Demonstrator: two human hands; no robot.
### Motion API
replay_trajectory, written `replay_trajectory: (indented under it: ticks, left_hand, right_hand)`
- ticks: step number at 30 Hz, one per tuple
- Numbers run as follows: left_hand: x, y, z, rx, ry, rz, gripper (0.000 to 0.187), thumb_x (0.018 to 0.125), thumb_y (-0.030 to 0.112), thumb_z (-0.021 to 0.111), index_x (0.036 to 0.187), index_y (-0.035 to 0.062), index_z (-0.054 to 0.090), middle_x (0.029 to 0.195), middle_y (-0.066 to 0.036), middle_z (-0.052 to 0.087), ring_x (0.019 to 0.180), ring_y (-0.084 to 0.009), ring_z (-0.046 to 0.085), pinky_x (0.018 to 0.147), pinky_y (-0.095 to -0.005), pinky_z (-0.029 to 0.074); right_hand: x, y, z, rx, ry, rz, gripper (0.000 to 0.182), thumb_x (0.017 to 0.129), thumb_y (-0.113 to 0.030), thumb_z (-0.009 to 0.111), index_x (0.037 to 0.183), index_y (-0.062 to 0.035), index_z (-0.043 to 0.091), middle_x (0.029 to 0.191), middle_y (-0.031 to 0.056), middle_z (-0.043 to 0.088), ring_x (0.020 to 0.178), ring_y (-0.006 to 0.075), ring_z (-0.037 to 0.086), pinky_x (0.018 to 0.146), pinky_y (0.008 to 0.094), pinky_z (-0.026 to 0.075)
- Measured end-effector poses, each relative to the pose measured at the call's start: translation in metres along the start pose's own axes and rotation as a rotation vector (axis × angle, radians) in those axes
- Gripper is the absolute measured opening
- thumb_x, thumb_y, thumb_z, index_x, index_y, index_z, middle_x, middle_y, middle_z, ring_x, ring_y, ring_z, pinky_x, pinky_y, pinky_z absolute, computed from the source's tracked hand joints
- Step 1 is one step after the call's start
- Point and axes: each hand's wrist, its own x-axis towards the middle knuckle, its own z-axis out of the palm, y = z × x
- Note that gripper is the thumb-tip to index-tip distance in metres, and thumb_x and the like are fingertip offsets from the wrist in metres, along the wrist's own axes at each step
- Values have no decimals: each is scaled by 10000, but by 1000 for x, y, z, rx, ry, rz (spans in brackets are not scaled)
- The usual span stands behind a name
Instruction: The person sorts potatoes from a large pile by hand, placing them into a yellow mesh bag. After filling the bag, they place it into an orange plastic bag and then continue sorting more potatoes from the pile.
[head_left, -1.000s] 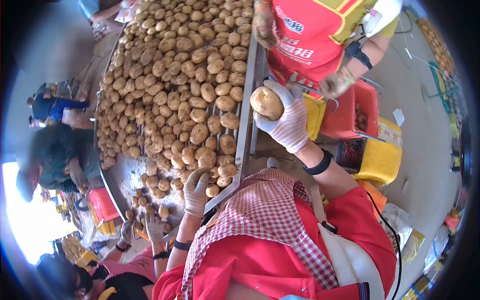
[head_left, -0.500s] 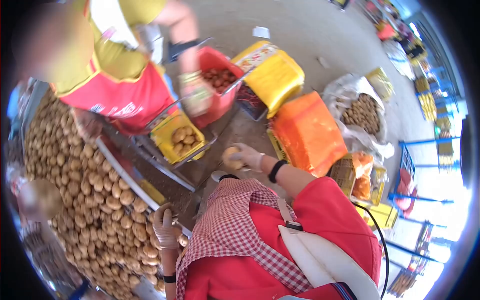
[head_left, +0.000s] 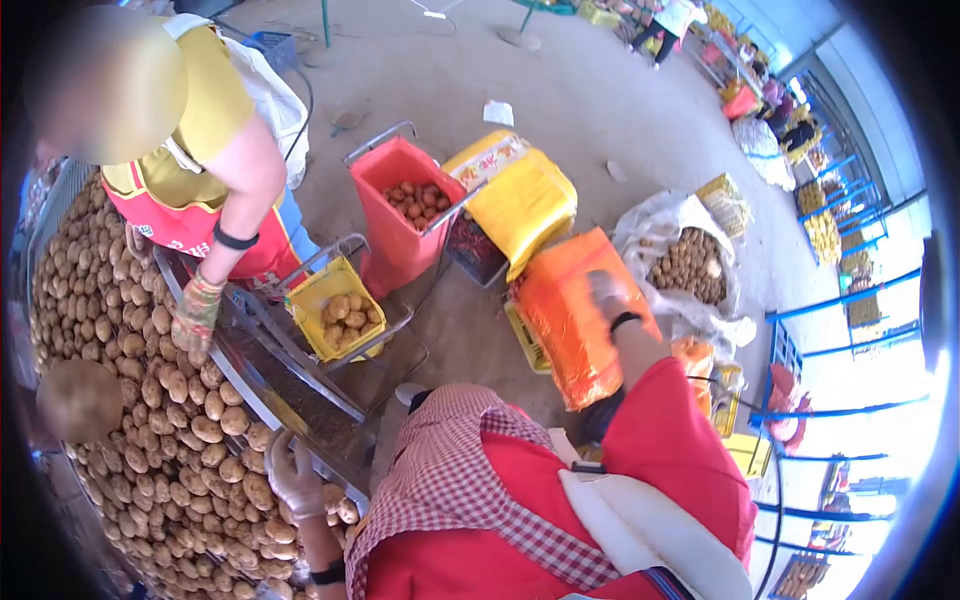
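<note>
My left hand point(head_left: 293, 478), in a pale glove, is at the metal edge of the potato table with its fingers apart and no potato in it. Loose potatoes point(head_left: 205, 430) lie right beside it. My right hand point(head_left: 610, 295), also gloved, is stretched out over the orange bag point(head_left: 572, 320). Motion smears its fingers, and no potato shows in it. Past that hand stands an open white sack point(head_left: 638, 235) with potatoes in it; one pale, blurred potato point(head_left: 712, 268) shows among them.
Another person's gloved hand point(head_left: 198, 318) touches the potatoes at left. A yellow crate point(head_left: 362, 352) with potatoes, a red bin point(head_left: 385, 240) holding potatoes and a yellow-covered crate point(head_left: 525, 205) stand ahead. Blue metal racks point(head_left: 850, 340) rise at right.
My right hand has swung right, from in front of me to over the orange bag; the potato it held no longer shows in it. The other person's hand has moved from the red bin to the potatoes.
</note>
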Motion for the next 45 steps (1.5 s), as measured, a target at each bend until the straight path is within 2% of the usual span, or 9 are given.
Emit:
replay_trajectory:
  ticks: [3,6,8,17,24,28,32,41,45]
  left_hand:
    - [-28,-27,-5,88,42,-57,296,818,152,674,1079,13,683,1227,-198,613,1145,-350,563,970,-434,451]
    - [-71,-1,-25,172,-211,-312,467,735,247,729,1183,129,679,1419,-176,499,1303,-398,451,1072,-490,368]
    - [-128,-52,6,86,8,-284,490,724,251,741,1207,201,672,1488,-168,426,1356,-406,388,1102,-521,323]
    - [-208,-4,-18,425,271,-526,433,803,353,693,1227,277,647,1438,-97,477,1319,-382,414,1112,-561,284]
    - [-339,-64,-30,492,711,-1068,467,806,209,707,1236,67,591,1252,-185,584,1188,-386,509,1032,-492,390]
    - [-297,-63,-86,449,801,-913,395,817,181,688,1187,57,624,1263,-180,584,1196,-385,510,1031,-475,394]
    - [-223,-82,-108,227,587,-695,462,838,226,656,1271,78,594,1354,-187,532,1249,-401,480,1075,-477,372]
    - [-154,-106,-112,245,79,-878,316,870,332,634,1153,193,660,1178,-132,595,1112,-359,547,950,-451,453]
    - [-217,-95,-104,206,303,-860,249,869,309,637,1035,127,665,1082,-166,618,1031,-370,572,859,-445,497]
  right_hand:
    - [-68,-177,-256,1267,48,-60,326,859,-280,663,1103,-65,675,1097,160,685,1010,315,661,881,408,517]
    - [-101,-279,-373,1001,308,-1052,329,859,-281,682,1101,-60,652,1052,189,663,1001,357,630,882,447,498]
    - [-134,-325,-436,913,405,-1454,333,840,-269,695,1102,-69,647,1037,176,658,981,356,625,882,461,493]
    - [-259,-455,-428,512,353,-2080,820,613,-513,820,1351,-268,559,1450,130,415,1263,391,432,1072,532,349]
    - [-327,-503,-406,203,409,-1954,679,679,-367,818,1313,-406,577,1500,132,342,1147,370,503,981,517,401]
    - [-335,-542,-433,900,296,-1980,580,791,-253,772,1331,-177,573,1434,180,431,1190,362,521,1053,445,418]
    - [-301,-558,-450,1288,132,-1545,415,899,-224,672,1278,-83,579,1294,168,565,1162,346,547,1022,438,427]
    - [-304,-550,-425,482,463,-1739,647,785,-256,738,1382,-167,504,1334,147,541,1234,351,475,1074,465,324]
    - [-286,-554,-440,482,434,-1803,632,785,-254,730,1374,-167,516,1348,146,522,1243,357,466,1076,467,325]
